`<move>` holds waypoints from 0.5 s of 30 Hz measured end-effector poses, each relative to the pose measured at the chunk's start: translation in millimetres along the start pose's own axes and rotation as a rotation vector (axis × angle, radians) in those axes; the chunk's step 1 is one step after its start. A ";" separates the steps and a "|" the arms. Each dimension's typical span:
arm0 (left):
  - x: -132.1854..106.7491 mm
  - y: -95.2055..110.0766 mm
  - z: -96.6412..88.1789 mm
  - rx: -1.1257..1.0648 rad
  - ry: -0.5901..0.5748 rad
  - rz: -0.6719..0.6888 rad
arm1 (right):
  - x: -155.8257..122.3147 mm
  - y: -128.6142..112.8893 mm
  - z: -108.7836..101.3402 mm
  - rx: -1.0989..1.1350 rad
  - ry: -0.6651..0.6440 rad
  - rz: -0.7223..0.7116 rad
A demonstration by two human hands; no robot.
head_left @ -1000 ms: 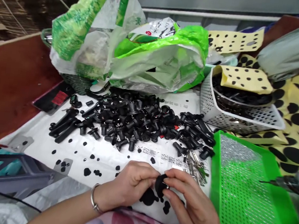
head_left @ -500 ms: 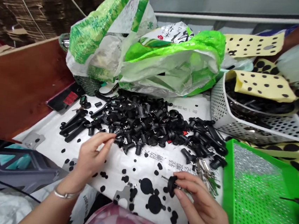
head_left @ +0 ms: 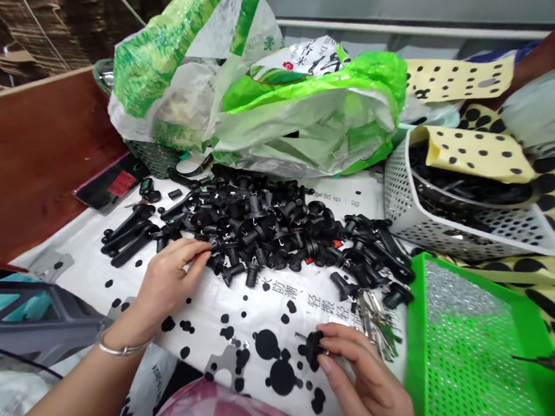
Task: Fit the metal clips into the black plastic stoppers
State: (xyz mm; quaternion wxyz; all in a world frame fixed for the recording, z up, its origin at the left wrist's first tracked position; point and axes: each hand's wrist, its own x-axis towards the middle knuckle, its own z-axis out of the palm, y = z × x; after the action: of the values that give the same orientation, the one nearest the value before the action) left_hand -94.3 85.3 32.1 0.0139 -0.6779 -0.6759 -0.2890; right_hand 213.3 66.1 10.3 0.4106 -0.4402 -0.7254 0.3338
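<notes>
My right hand (head_left: 362,379) pinches a small round black plastic part (head_left: 313,350) between thumb and fingertips. A thin metal pin sticks out of the part toward the left. At the front left edge of a heap of black plastic parts (head_left: 255,232), my left hand (head_left: 173,273) has thumb and forefinger pressed together. What lies between those fingertips is too small to make out. Long metal pieces (head_left: 377,325) lie in a bundle beyond my right hand. Several longer black handle-like parts (head_left: 130,236) rest left of the heap.
Green and white plastic bags (head_left: 310,116) stand behind the heap. At right are a white perforated basket (head_left: 476,233) of black parts and a green tray (head_left: 474,410) holding many small silvery pieces. A brown board (head_left: 31,165) borders the left. The white table cover (head_left: 219,300) has black spots.
The whole view has shifted slightly, so things sit a little further left. My left fingertips have come closer to the heap's edge. My right hand still holds the round black part.
</notes>
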 end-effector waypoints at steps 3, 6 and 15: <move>-7.3 0.2 1.2 0.002 -0.006 0.012 | 0.9 1.2 1.8 0.013 0.000 -0.003; -12.1 -2.1 0.7 0.020 -0.002 -0.019 | 0.8 3.0 3.2 0.021 -0.004 -0.008; -15.8 2.8 6.0 0.081 -0.070 -0.080 | -1.8 6.9 3.6 -0.018 -0.017 -0.031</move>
State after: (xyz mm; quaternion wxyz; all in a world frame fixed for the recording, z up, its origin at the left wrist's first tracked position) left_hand -88.2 73.2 21.7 0.0062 -0.6590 -0.7135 -0.2379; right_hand 213.1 66.7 2.3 0.4059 -0.4295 -0.7385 0.3246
